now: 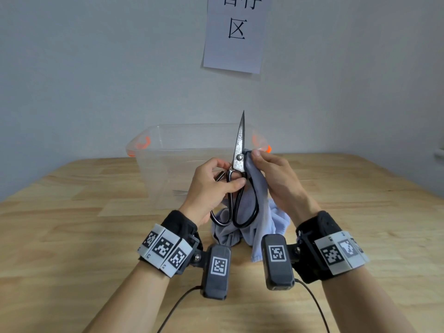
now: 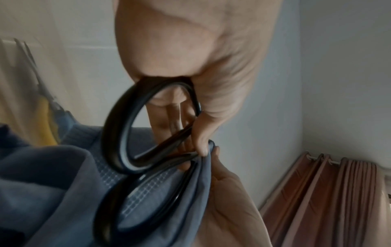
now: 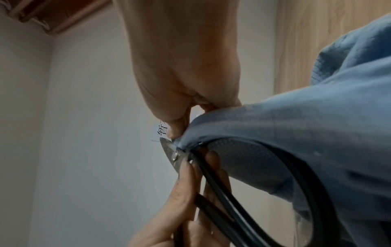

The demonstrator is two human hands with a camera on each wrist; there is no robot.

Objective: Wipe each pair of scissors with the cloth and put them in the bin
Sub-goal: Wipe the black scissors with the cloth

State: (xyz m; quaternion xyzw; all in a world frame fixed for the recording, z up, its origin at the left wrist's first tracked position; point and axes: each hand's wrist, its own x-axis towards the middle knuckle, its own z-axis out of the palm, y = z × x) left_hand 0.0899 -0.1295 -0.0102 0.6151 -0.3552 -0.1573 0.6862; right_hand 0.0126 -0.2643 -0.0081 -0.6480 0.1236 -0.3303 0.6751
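Standing upright between the two hands, the scissors [image 1: 239, 152] point their closed steel blades up, with the black loop handles hanging below toward the wrists. The left hand [image 1: 211, 186] grips them just under the pivot, thumb and fingers curled around the top of the handles; the left wrist view shows a finger through one loop. The right hand [image 1: 276, 179] pinches a fold of the blue-grey cloth [image 1: 254, 212] against the right side of the blades at the pivot, thumb on top. From that pinch the cloth drapes down behind the handle loops and bunches on the wooden table [image 1: 84, 224] between the two forearms. Just beyond the hands, behind the blades, stands the clear plastic bin [image 1: 168, 150] with orange latches at its left and right ends; what it holds cannot be told. Farther back, above the hands, a sheet of paper [image 1: 235, 39] with printed characters hangs on the pale wall.
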